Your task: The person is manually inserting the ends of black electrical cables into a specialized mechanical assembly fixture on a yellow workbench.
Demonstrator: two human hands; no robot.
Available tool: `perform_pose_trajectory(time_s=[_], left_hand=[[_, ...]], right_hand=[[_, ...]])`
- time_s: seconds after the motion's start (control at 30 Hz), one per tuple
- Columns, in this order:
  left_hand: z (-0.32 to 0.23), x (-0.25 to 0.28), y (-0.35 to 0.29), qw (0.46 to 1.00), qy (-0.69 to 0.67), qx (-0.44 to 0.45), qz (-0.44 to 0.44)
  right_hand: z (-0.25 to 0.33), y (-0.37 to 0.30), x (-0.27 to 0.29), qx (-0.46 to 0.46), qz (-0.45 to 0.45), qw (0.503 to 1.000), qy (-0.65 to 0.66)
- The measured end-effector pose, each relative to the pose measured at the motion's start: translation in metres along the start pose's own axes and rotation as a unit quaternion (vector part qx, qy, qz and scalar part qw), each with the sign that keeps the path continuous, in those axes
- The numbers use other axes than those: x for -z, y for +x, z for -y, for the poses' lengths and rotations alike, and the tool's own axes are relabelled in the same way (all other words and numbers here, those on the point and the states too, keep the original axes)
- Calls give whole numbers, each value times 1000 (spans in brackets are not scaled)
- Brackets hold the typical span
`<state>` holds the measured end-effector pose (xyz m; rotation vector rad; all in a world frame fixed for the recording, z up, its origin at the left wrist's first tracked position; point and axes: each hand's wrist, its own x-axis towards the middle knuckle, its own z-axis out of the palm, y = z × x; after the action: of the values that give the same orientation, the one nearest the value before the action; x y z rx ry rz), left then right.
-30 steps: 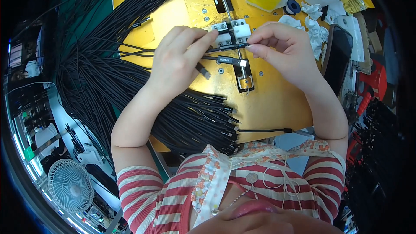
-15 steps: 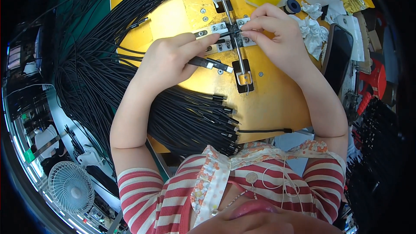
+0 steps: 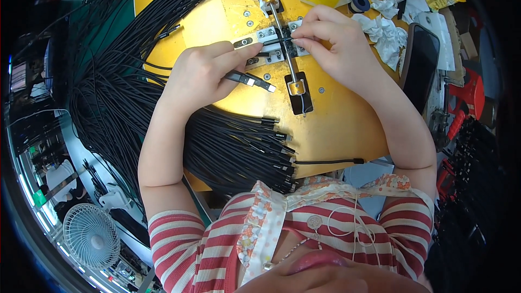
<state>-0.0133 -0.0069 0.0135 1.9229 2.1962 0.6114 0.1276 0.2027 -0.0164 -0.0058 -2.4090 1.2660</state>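
A black cable, pinched by the fingers of left hand and right hand, is held across the metal rod; by uneven pulling it could be kinked, or the connectors under the left hand snagged

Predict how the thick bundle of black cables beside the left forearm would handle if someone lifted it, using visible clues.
The bundle of black cables would probably flex and sag, since its strands run in broad curves. It may feel fairly heavy, with so many packed together. Its tips are likely stiffer, because hard-looking plugs end many strands.
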Motion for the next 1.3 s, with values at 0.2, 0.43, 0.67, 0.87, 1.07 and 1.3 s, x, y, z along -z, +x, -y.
perform_pose_trajectory(time_s=[0.2, 0.43, 0.67, 0.87, 1.07, 1.3], left_hand=[[2, 0, 0, 1000, -14, 3, 4], [6, 1, -1, 1000, -23, 9, 12], [-1, 4, -1, 999, -16, -17, -46], [-18, 0, -2, 992, 46, -46, -104], [-25, -5, -1, 993, -32, -37, -110], [-21, -5, -7, 974, 9, -153, -164]], right_hand=[[-3, 1, 1, 30, 9, 999, -26], [0, 1, 1, 5, 14, 1000, -2], [6, -1, 4, 33, -3, 999, 32], [20, 1, 16, -218, 106, 912, 331], [25, -5, 12, -166, 52, 945, 278], [23, -7, 17, 266, 18, 964, -5]])
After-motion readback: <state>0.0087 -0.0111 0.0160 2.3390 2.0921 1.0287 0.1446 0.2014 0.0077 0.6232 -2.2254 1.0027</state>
